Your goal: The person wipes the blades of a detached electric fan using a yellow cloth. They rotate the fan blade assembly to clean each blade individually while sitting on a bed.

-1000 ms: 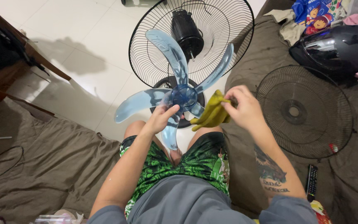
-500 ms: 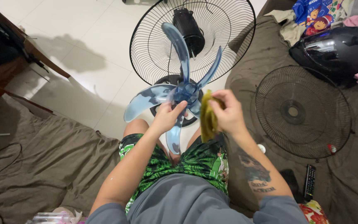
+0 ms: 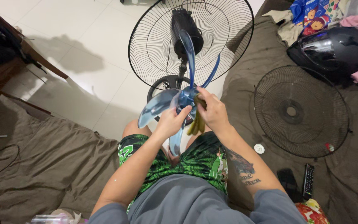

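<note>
Both hands now grip closer: left hand [image 3: 171,121] holding the turned fan blade [image 3: 175,99], right hand [image 3: 212,111] pressing the cloth [image 3: 196,122]

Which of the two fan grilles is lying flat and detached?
The dark round grille on the brown bedding, to the person's right. The other grille stands tilted on the fan, with the black motor at its centre.
</note>
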